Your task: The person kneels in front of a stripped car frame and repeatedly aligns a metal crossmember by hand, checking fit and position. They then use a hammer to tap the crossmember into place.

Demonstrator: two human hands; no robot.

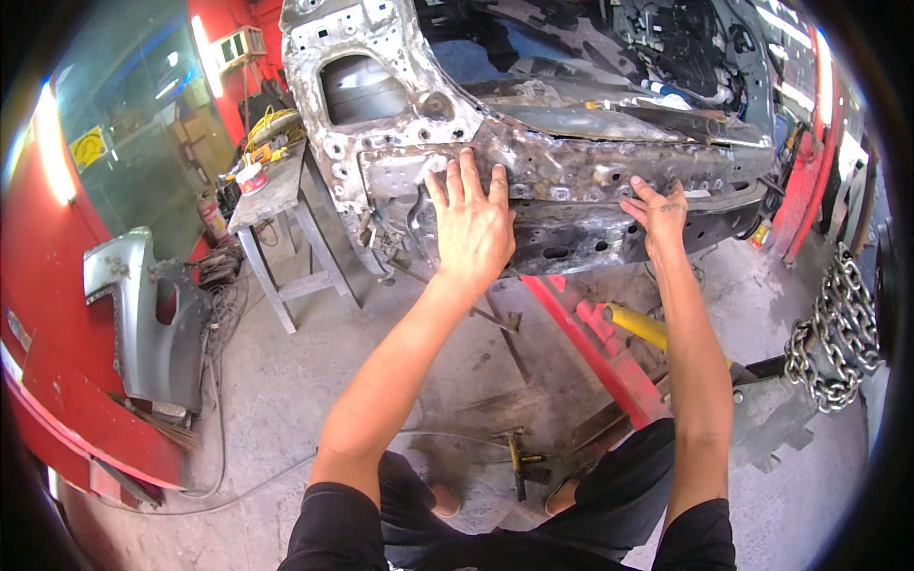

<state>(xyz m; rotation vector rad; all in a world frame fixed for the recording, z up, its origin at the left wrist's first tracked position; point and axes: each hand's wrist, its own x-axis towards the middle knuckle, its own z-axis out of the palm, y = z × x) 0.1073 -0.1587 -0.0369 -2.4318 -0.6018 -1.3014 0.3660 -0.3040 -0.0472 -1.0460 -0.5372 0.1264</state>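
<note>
A stripped car body (pixel 443 157) of bare, stained metal stands before me, its long lower sill (pixel 562 171) running across to the right. Against the left end of this sill lies my left hand (pixel 476 226), open, with its fingers spread and pointing up. My right hand (pixel 665 217) rests farther along, at the sill's lower edge; its visible fingers are apart and partly bent. Nothing shows in either hand. Below both hands is a darker metal strip (pixel 590 249) with oval holes.
On the floor lie a hammer (pixel 515 466) and a cable. A red frame (pixel 600 352) with a yellow cylinder (pixel 638 325) extends under the car. Chains (pixel 836 333) hang right. A metal stool (pixel 276 209) and a loose grey fender (pixel 157 324) stand left.
</note>
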